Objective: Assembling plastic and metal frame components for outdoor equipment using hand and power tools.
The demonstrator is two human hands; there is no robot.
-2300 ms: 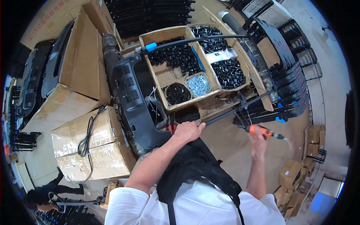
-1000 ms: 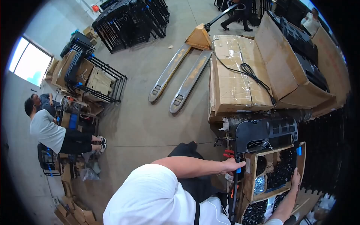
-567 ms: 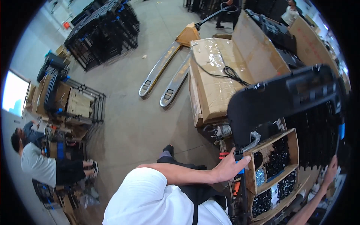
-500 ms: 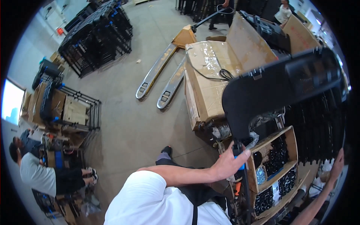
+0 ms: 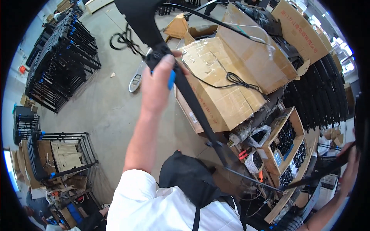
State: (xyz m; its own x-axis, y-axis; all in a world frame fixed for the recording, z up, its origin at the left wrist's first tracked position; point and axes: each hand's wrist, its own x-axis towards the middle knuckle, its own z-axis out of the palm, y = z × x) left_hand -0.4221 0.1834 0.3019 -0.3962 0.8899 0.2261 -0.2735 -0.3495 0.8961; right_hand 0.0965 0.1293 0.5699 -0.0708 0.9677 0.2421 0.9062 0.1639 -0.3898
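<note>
In front of the person's white shirt [image 5: 142, 188], a black frame [image 5: 196, 109] slants across the view, its long bar passing in front of the taped cardboard box [image 5: 235, 109] that bears a coiled black cord [image 5: 238, 79]. The left hand [image 5: 156, 84] is wrapped around the frame beside a blue strip [image 5: 171, 80], while the right hand [image 5: 351, 163] reaches to the dark far right edge, where I cannot tell how firmly it grips; between them sits a divided tray [image 5: 268, 158] of small black parts [image 5: 286, 134].
</note>
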